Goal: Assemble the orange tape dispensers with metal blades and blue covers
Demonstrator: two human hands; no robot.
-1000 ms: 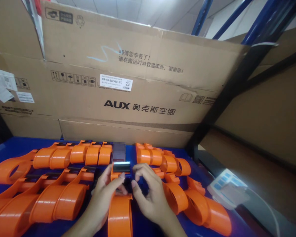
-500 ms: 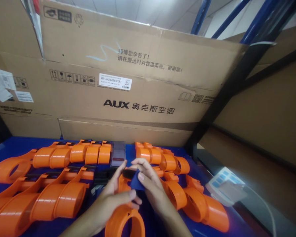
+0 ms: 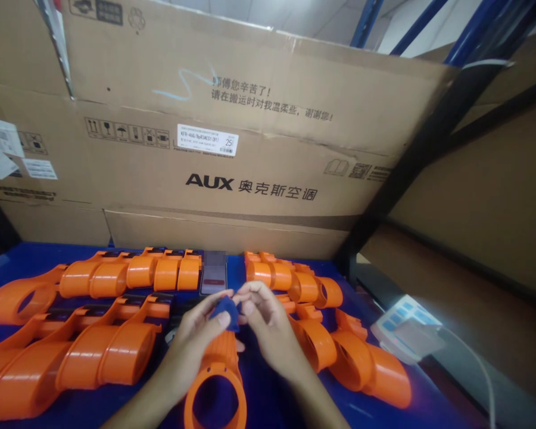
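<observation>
The orange holder [image 3: 223, 357] is clamped in the left hand [image 3: 200, 330], its upper part wrapped from behind by the fingers, with a small blue piece [image 3: 233, 308] pressed under the thumb. For this work to be done well, the holder is probably best gripped firmly at the 9 o'clock side so that no twist is allowed, while only light, even force is applied by the right hand [image 3: 268, 325] at 3 o'clock. Since the holder's upper end is covered by the blue piece and fingers, small moves seem wiser there than one hard pull. The ring at 6 o'clock should be left free to hang clear of the wrists.

The right thumb and fingers are drawn together close by the blue piece's edge — whether anything is pinched between them cannot be told. Both hands are bent inward, with the forearms brought in from 7 and 5 o'clock.

Farther out, a flat dark device [image 3: 215, 275] is seen at 12 o'clock, just beyond the fingertips. More holders are lined up on the blue tabletop [image 3: 272, 414]: a left group [image 3: 86, 364] from 8 to 11 o'clock, a right group [image 3: 315, 342] from 1 to 4 o'clock — all apart from the hands.
</observation>
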